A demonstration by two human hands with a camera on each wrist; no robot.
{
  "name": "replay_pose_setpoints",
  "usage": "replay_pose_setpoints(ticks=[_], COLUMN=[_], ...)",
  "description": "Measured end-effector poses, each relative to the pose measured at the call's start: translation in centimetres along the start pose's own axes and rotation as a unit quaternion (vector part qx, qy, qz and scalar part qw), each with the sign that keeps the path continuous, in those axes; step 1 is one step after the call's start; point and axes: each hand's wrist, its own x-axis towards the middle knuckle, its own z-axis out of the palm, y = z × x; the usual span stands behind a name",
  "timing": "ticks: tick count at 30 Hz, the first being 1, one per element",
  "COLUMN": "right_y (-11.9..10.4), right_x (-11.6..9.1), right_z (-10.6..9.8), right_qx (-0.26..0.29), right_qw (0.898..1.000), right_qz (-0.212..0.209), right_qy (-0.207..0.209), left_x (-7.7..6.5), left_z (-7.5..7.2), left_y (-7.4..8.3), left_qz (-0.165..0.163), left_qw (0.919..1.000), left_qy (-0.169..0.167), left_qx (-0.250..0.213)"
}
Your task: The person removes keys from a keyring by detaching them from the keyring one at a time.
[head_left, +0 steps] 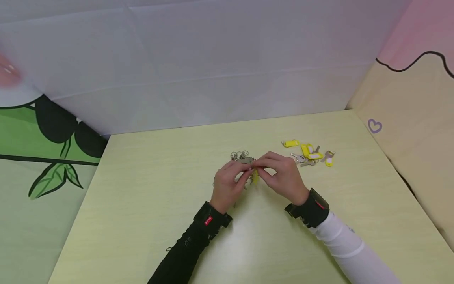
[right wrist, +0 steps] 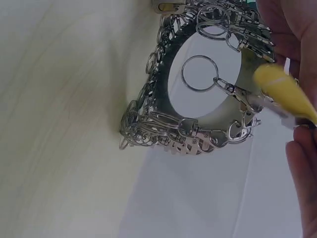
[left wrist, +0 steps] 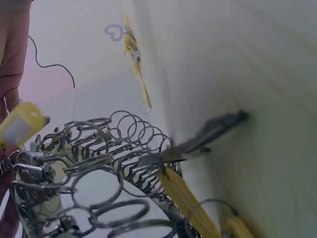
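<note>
My left hand (head_left: 227,188) and right hand (head_left: 285,178) meet fingertip to fingertip, pinching small metal key-ring parts that the fingers mostly hide. A yellow key tag (head_left: 256,176) hangs just under the fingertips; in the right wrist view this yellow tag (right wrist: 283,89) is blurred beside the fingers (right wrist: 303,156). Around and behind the hands are metal key rings with swivel clasps (right wrist: 198,130), set along a rounded open frame (right wrist: 162,91). The left wrist view has a dark, blurred key (left wrist: 205,134) near another yellow tag (left wrist: 185,201).
To the right on the pale wooden table (head_left: 142,221) lies a loose group of keys (head_left: 299,157) with yellow tags (head_left: 313,156). One yellow tag (head_left: 291,143) sits slightly behind them. A pale cloth wall (head_left: 213,94) rises at the table's back edge.
</note>
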Motion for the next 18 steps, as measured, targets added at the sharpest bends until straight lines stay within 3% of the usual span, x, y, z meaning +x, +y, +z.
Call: replay_pose_setpoints(ticks=[8, 10, 13, 15, 18], right_y=[-0.02, -0.02, -0.22, -0.34, -0.41], right_x=[0.18, 0.2, 0.26, 0.32, 0.34], right_z=[-0.37, -0.51, -0.62, -0.6, -0.49], right_qx=[0.085, 0.062, -0.004, -0.045, -0.045], right_qw=[0.99, 0.993, 1.0, 0.998, 0.998], right_qz=[0.115, 0.094, 0.014, -0.036, -0.048], right_qy=[-0.023, -0.028, -0.024, -0.017, -0.019], left_x=[-0.09, -0.09, -0.12, -0.12, -0.14], left_z=[-0.03, -0.01, -0.02, -0.04, -0.09], left_y=[-0.11, -0.15, -0.18, -0.18, -0.15], left_qz=[-0.003, -0.003, -0.008, -0.013, -0.018], left_qw=[1.0, 1.0, 1.0, 0.9999, 0.9997], left_qy=[0.008, 0.005, 0.001, 0.001, 0.006], left_qx=[-0.005, -0.003, -0.003, -0.007, -0.017])
